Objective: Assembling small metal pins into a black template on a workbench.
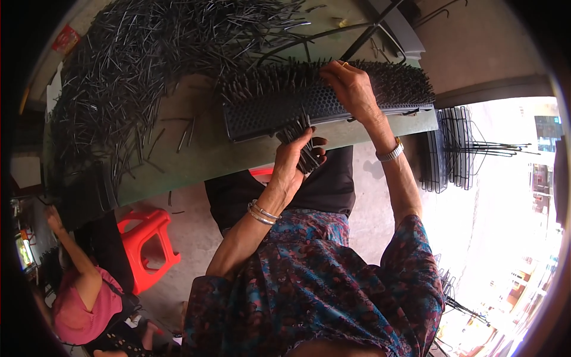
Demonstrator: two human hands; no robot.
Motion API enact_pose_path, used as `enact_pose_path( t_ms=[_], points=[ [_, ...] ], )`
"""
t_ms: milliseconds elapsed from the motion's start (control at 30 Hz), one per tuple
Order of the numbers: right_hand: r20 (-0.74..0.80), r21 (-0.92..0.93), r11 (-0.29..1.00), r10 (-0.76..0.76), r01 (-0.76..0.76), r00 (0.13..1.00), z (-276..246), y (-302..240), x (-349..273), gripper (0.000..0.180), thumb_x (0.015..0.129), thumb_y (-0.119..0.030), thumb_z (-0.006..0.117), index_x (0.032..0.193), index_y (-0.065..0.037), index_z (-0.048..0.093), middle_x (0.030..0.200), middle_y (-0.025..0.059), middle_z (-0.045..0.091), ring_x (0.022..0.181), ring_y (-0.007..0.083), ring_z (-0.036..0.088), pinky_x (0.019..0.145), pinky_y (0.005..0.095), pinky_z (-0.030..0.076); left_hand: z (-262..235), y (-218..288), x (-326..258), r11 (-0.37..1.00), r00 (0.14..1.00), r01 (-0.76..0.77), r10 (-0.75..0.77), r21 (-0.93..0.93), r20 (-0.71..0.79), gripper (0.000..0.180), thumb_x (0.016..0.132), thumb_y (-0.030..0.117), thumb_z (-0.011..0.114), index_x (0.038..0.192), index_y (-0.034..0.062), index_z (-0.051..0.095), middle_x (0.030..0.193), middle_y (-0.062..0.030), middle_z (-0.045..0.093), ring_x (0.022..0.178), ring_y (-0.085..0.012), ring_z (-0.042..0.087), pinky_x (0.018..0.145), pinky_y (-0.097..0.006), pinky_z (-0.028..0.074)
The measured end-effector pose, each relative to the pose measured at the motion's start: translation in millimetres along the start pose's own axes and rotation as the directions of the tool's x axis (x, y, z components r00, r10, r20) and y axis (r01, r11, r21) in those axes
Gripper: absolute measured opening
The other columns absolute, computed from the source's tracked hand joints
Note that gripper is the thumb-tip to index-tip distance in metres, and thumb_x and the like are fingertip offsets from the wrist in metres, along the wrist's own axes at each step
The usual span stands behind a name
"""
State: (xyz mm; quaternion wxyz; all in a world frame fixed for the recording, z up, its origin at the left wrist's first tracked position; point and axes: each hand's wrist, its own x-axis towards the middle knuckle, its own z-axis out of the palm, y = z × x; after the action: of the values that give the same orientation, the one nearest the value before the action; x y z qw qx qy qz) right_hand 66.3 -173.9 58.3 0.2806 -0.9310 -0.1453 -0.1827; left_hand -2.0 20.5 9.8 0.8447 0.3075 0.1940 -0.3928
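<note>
A long black block with a honeycomb of holes (262,118) lies along the table's front edge. Thin black sticks (267,82) stand upright in its rear rows, while the rows nearest me are bare. My left hand (289,157) is closed round a bundle of loose black sticks (307,158) just in front of the block. Over the standing sticks, my right hand (352,89) is bent with thumb and fingers pinched together. Whatever is between those fingertips is hidden.
A large heap of loose black sticks (137,65) covers the left and back of the green table (178,163). Black wire racks (458,149) stand off to the right. At the left are a red plastic stool (151,250) and another person in pink (89,303).
</note>
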Motion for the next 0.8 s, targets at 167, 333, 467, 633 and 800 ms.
enact_pose_path(
  t_ms=[167, 333, 467, 633, 800],
  points=[
    [0.06, -0.054, 0.997, -0.049, 0.053, 0.997, 6, -2, 1, 0.014, 0.087, -0.002, 0.062, 0.1, -0.002, 0.064, 0.089, 0.0125, 0.064, 0.079, 0.0308, 0.065, 0.069, 0.0361, 0.053, 1, -2, 0, 1.0, 1.0, -0.011, 0.012, 0.021, -0.016, 0.022, 0.094, 0.023, 0.063, 0.106, 0.0051, 0.062, 0.087, -0.0123, 0.069, 0.071, -0.0197, 0.066, 0.065, -0.034, 0.055],
    [-0.076, -0.059, 0.997, -0.051, 0.047, 0.996, 7, -3, -3, 0.015, 0.086, -0.006, 0.065, 0.1, -0.004, 0.067, 0.089, 0.0118, 0.065, 0.077, 0.0293, 0.065, 0.067, 0.0352, 0.052, 0, -3, 0, 1.0, 1.0, -0.011, 0.011, 0.017, -0.004, 0.023, 0.094, 0.025, 0.063, 0.106, 0.0054, 0.062, 0.084, -0.0108, 0.068, 0.071, -0.0189, 0.065, 0.065, -0.033, 0.055],
    [-0.163, -0.103, 0.989, 0.093, -0.111, 0.982, 9, 1, -4, 0.017, 0.086, -0.012, 0.067, 0.102, -0.008, 0.071, 0.089, 0.0103, 0.065, 0.076, 0.0274, 0.065, 0.066, 0.0342, 0.052, 3, -3, 0, 0.999, 1.0, -0.024, 0.023, 0.022, 0.005, 0.023, 0.093, 0.025, 0.063, 0.105, 0.0051, 0.062, 0.083, -0.0101, 0.067, 0.069, -0.0176, 0.064, 0.064, -0.033, 0.055],
    [-0.113, -0.188, 0.973, 0.115, -0.135, 0.987, 3, -5, -3, 0.016, 0.088, -0.018, 0.065, 0.102, -0.012, 0.073, 0.09, 0.0083, 0.065, 0.076, 0.0259, 0.065, 0.065, 0.0333, 0.051, 6, -2, -1, 0.997, 0.998, -0.06, 0.06, 0.041, 0.015, 0.022, 0.093, 0.025, 0.064, 0.104, 0.0055, 0.062, 0.084, -0.0102, 0.068, 0.069, -0.017, 0.064, 0.063, -0.032, 0.054],
    [-0.13, -0.251, 0.956, 0.122, -0.152, 0.984, 5, -12, -11, 0.017, 0.088, -0.021, 0.065, 0.101, -0.015, 0.073, 0.091, 0.0074, 0.065, 0.076, 0.0248, 0.065, 0.064, 0.0336, 0.051, 9, 1, -3, 0.996, 0.997, -0.076, 0.075, 0.049, 0.005, 0.021, 0.092, 0.024, 0.064, 0.103, 0.0057, 0.063, 0.085, -0.0108, 0.069, 0.07, -0.0171, 0.065, 0.064, -0.031, 0.054]
  ],
)
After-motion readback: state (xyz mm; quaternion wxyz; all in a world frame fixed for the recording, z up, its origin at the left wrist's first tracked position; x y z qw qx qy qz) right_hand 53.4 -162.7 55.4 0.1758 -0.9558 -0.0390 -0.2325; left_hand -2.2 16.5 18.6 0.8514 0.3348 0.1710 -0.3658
